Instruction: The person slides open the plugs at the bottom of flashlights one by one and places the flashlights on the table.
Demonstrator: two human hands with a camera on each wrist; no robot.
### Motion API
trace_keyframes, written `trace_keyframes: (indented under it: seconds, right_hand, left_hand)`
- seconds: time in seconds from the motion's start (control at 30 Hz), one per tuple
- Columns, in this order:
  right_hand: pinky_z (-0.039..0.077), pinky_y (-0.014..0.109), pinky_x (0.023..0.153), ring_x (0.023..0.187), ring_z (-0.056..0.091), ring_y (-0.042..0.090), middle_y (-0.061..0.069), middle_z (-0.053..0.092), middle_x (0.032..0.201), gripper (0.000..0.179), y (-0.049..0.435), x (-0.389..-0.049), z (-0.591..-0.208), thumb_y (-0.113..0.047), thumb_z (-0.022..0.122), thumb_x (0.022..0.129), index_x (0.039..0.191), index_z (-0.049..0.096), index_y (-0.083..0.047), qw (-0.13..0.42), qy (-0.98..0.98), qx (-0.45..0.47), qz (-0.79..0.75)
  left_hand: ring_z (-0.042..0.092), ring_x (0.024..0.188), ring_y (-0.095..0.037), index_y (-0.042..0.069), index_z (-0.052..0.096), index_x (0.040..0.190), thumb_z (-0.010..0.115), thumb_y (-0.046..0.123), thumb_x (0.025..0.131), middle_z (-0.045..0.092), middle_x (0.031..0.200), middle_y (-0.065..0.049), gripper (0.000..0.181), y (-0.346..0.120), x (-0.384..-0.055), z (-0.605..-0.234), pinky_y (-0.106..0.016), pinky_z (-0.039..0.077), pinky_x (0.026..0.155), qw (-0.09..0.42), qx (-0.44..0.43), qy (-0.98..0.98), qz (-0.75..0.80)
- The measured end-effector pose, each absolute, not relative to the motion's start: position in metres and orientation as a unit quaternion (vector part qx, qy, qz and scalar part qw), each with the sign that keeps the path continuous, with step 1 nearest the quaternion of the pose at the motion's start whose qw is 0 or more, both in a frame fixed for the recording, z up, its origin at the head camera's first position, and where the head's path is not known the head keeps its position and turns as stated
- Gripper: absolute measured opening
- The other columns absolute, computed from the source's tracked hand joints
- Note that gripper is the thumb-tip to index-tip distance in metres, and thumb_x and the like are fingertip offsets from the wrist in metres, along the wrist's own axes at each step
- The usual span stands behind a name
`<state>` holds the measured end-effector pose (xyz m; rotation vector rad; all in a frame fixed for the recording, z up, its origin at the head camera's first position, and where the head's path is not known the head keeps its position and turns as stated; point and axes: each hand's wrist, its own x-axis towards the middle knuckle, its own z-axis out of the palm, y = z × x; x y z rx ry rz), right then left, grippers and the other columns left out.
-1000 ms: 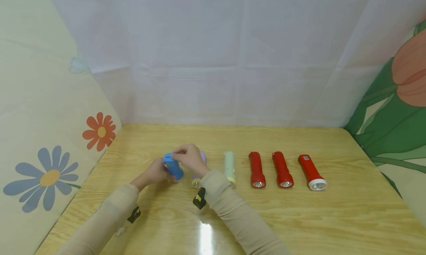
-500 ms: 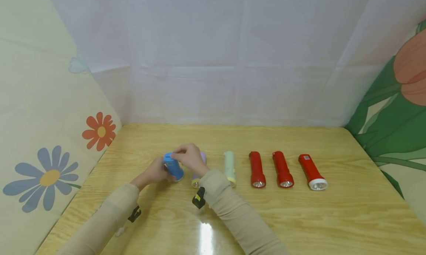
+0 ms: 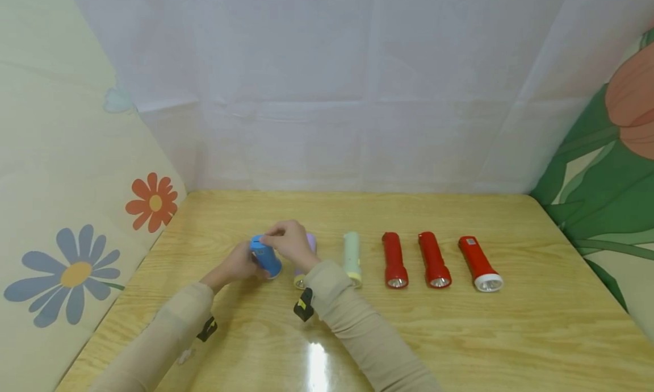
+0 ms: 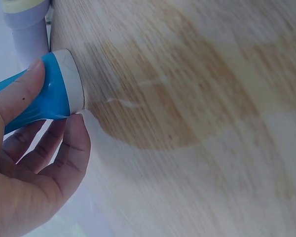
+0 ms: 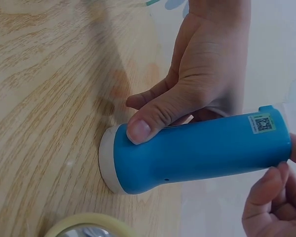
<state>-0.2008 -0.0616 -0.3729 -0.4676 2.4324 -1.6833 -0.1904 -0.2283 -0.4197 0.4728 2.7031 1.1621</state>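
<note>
A blue flashlight (image 3: 268, 262) with a white head ring stands upright, lens end down on the wooden table. My left hand (image 3: 240, 263) grips its lower part. In the right wrist view, the left thumb lies along the blue body (image 5: 202, 150) close to the white ring. My right hand (image 3: 292, 245) is up at the tail end, where its thumb and fingertips pinch the edge of the cap. A QR sticker (image 5: 262, 123) shows near that end. Right beside them lies a purple flashlight (image 3: 311, 243) with a yellow head, partly covered by the right hand.
Farther right lie a pale green flashlight (image 3: 352, 253), two red flashlights (image 3: 392, 253) (image 3: 431, 253) and a red one with a white head (image 3: 475, 255), lenses toward me. White cloth (image 3: 327, 96) hangs behind the table (image 3: 511, 335); flowered cloth hangs at both sides.
</note>
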Motion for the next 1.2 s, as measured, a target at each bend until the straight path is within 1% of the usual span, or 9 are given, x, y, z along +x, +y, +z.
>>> trace_keyframes:
  seconds: [0.2,0.6,0.87,0.97,1.2]
  right_hand:
    - [0.047,0.019,0.065,0.072,0.058,0.009,0.001,0.066,0.080,0.015,-0.0623,-0.1999,-0.3723,-0.018,0.070,0.080,0.084,0.069,-0.004,0.064,0.810,-0.156,-0.562]
    - [0.047,0.021,0.064,0.073,0.057,0.010,0.000,0.065,0.079,0.016,-0.0644,-0.2009,-0.3737,-0.020,0.071,0.079,0.084,0.069,-0.005,0.068,0.808,-0.145,-0.567]
    - [0.047,0.020,0.063,0.072,0.056,0.009,0.000,0.064,0.079,0.016,-0.0642,-0.2005,-0.3738,-0.020,0.071,0.079,0.083,0.069,-0.004,0.064,0.810,-0.148,-0.564]
    - [0.047,0.020,0.063,0.072,0.056,0.009,0.000,0.064,0.078,0.016,-0.0642,-0.1995,-0.3733,-0.020,0.071,0.079,0.083,0.069,-0.005,0.064,0.810,-0.151,-0.563]
    - [0.047,0.021,0.063,0.072,0.056,0.010,-0.001,0.063,0.078,0.016,-0.0644,-0.2004,-0.3740,-0.020,0.071,0.079,0.083,0.069,-0.005,0.064,0.809,-0.154,-0.563]
  left_hand:
    - [0.058,0.096,-0.036,-0.008,0.053,0.112,0.080,0.002,0.062,0.061,0.105,-0.021,0.057,-0.2269,-0.1895,-0.4178,-0.047,0.047,0.083,0.075,0.154,0.907,0.386]
    - [0.059,0.093,-0.035,-0.009,0.053,0.111,0.081,0.003,0.061,0.062,0.102,-0.021,0.058,-0.2270,-0.1891,-0.4185,-0.046,0.048,0.081,0.074,0.148,0.908,0.386]
    - [0.057,0.096,-0.037,-0.008,0.053,0.112,0.081,0.003,0.061,0.061,0.104,-0.021,0.059,-0.2257,-0.1878,-0.4174,-0.048,0.046,0.083,0.067,0.152,0.910,0.381]
    - [0.057,0.097,-0.037,-0.008,0.053,0.112,0.082,0.005,0.061,0.061,0.104,-0.021,0.060,-0.2252,-0.1873,-0.4178,-0.049,0.046,0.084,0.060,0.150,0.917,0.365]
    - [0.054,0.101,-0.039,-0.008,0.050,0.118,0.083,0.010,0.062,0.058,0.109,-0.023,0.067,-0.2239,-0.1863,-0.4159,-0.051,0.043,0.087,0.061,0.130,0.929,0.341]
